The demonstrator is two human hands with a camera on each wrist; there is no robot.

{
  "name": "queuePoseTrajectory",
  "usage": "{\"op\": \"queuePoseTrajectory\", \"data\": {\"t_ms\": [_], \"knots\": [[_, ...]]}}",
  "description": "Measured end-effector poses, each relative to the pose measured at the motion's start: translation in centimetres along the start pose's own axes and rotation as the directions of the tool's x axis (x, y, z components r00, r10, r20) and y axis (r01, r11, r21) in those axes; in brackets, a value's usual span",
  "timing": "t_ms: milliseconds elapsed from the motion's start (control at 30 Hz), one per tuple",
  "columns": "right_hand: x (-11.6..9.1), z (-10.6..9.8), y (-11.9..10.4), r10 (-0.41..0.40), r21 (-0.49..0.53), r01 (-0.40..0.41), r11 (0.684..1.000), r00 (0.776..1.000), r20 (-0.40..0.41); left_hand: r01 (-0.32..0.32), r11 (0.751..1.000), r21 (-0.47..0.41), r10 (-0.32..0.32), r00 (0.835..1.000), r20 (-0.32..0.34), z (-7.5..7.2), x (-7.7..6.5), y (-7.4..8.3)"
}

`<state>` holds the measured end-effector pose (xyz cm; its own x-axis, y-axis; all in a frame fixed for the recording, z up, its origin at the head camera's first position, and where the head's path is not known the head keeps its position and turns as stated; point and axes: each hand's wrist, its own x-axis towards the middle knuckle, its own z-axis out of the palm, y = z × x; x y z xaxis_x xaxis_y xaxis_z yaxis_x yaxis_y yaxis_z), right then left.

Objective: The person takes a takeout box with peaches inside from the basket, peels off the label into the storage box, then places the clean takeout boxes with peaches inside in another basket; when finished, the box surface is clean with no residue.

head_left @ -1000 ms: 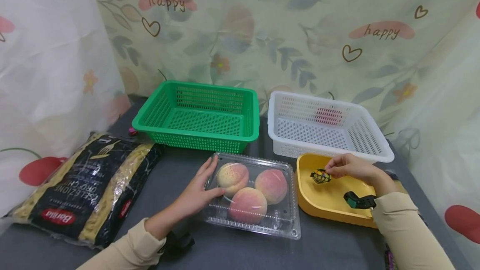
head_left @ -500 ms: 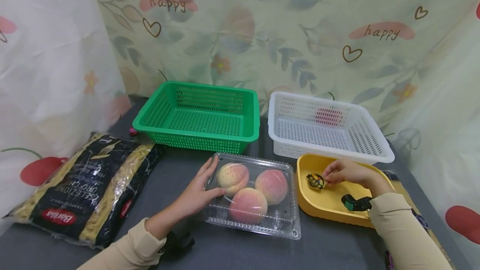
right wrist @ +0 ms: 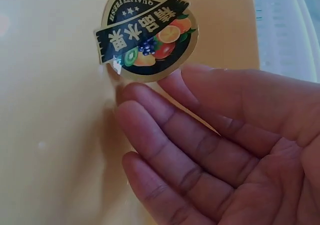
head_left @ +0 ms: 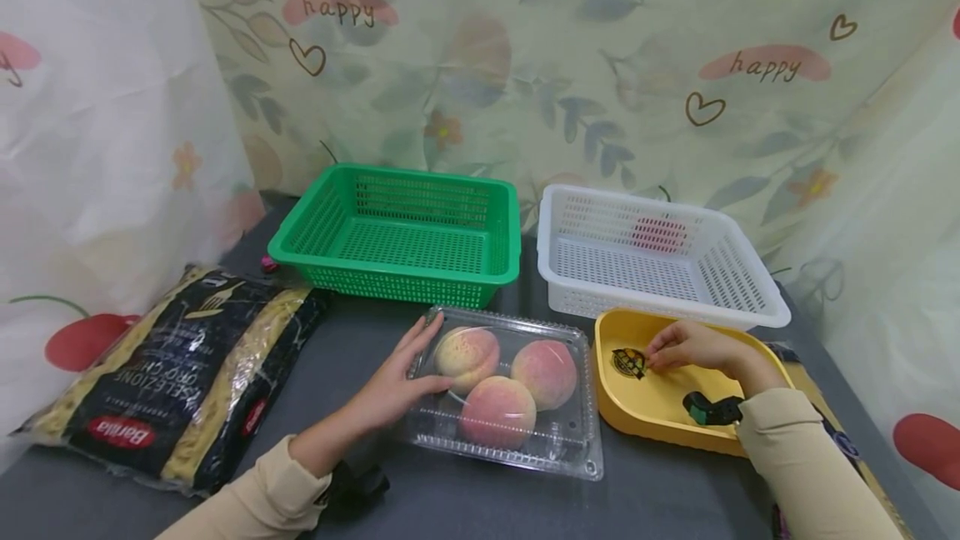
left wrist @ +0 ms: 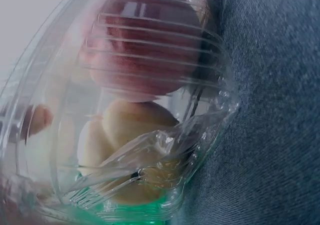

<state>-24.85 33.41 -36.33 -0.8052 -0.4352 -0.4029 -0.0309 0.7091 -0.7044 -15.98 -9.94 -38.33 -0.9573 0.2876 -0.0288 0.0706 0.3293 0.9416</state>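
Note:
A fruit label sticker [right wrist: 147, 35], black and gold with printed fruit, is pinched between the thumb and fingers of my right hand [head_left: 693, 348]. That hand is over the yellow tray [head_left: 667, 432], with the label close to its floor. My left hand [head_left: 390, 386] rests on the left side of a clear plastic clamshell box [head_left: 555, 452], fingers spread and thumb on the lid. Three peaches [head_left: 498, 412] lie inside the closed box. The left wrist view shows a peach [left wrist: 142, 45] through the ribbed plastic wall, and a thumb tip at the left.
Behind the box stands a green basket [head_left: 405, 273], and a white basket [head_left: 660, 294] is behind the tray. At the left lies a black Barilla pasta bag [head_left: 180, 382]. Something with a dark and tan surface is partly hidden under the right forearm.
My right hand has shifted slightly left and down within the tray, and the label has turned and sunk toward the tray floor. My left hand stays in place on the box.

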Motion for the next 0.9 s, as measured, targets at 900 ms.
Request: {"op": "queuePoseTrajectory", "data": {"t_ms": [900], "knots": [[-1.2, 0.3, -5.7, -0.165, -0.129, 0.160, 0.979, 0.986, -0.026, 0.016, 0.982, -0.186, 0.011, 0.990, 0.143, -1.6, -1.7, -0.4]]}}
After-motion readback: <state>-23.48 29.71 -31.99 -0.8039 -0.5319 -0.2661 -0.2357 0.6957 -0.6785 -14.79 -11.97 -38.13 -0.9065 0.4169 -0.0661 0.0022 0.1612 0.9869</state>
